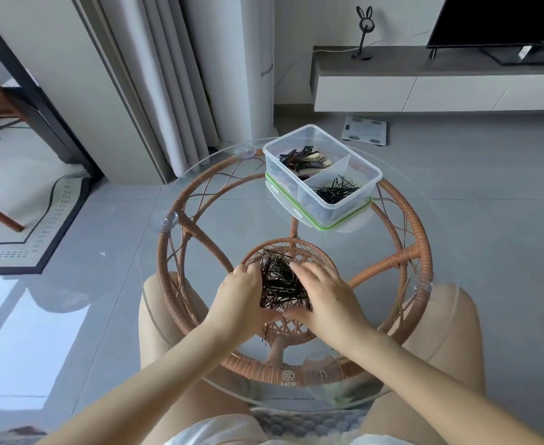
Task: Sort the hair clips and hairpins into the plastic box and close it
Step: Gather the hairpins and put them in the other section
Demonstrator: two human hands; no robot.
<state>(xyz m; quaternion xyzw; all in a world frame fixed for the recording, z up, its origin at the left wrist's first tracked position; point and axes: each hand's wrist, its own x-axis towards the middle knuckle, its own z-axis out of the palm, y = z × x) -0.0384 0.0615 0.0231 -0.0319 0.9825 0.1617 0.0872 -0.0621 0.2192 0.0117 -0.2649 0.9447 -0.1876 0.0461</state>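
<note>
A heap of thin black hairpins lies on the round glass tabletop in front of me. My left hand cups the heap from the left and my right hand cups it from the right, fingers curled against the pins. A few stray pins lie just below the hands. At the table's far right stands the clear plastic box, open, with black and beige hair clips in its back compartment and black hairpins in the front one. The box rests on its green-rimmed lid.
The glass top sits on a woven rattan frame with suction cups. My knees show under the glass. Beyond are a curtain, a bathroom scale on the floor, a low TV cabinet and a rug at the left.
</note>
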